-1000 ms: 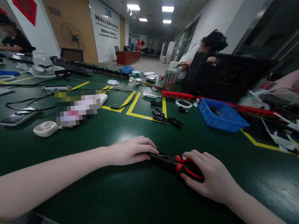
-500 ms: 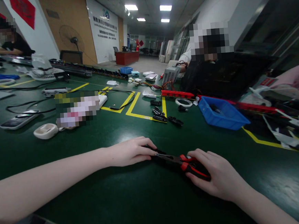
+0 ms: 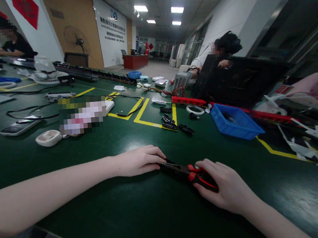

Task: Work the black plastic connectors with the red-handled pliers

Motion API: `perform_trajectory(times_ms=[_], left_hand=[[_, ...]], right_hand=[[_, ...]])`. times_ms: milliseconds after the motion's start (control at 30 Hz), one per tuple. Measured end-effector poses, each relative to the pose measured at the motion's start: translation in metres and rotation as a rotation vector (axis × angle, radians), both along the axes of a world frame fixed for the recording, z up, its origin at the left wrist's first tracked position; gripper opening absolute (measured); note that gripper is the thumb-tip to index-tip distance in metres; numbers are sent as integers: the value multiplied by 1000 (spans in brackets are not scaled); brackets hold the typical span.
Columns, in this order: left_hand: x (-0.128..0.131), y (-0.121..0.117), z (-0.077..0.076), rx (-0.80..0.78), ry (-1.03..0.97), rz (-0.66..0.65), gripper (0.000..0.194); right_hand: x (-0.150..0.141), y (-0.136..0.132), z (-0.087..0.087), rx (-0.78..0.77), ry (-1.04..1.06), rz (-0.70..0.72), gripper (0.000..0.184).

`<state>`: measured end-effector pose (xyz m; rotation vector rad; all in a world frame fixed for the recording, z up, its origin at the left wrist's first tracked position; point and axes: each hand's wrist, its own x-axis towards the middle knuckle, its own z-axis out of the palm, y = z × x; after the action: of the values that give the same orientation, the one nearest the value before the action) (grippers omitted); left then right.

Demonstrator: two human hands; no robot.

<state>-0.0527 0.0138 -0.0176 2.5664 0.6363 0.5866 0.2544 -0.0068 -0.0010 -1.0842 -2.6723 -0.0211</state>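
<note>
Across a green tabletop (image 3: 113,210), the right hand (image 3: 224,183) grips red-handled pliers (image 3: 184,171), tips beside a dark piece (image 3: 169,160) pinched, mostly hidden, by the left hand (image 3: 140,161); work appears under way, whether black parts (image 3: 169,122) beyond are finished or waiting unclear.

Dim overall. Light from rectangular white ceiling panels (image 3: 177,10); hazy glare on glossy dark-green counter (image 3: 114,218), lower right and just beyond left hand (image 3: 137,161). Flat black panel (image 3: 244,81) at right sinks into shadow, detail lost. Wide-angle distortion: pale grey pillar (image 3: 261,19) leans. Red-handled black pliers (image 3: 183,170) soft, tip detail unclear. Mosaic covers pink-and-white oblong item (image 3: 83,117).
</note>
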Motion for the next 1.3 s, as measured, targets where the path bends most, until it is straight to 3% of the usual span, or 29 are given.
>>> perform_trajectory(times_ms=[567,833,1300], left_hand=[[-1,0,0,-4,15,-10,29],[0,-1,4,-34,30,33,33],[0,-1,3,-8,29,-7,33]], right_hand=[[13,3,-8,-23,0,1,32],[9,3,-5,-23,-5,1,33],[3,1,-2,-15,-58,3,32]])
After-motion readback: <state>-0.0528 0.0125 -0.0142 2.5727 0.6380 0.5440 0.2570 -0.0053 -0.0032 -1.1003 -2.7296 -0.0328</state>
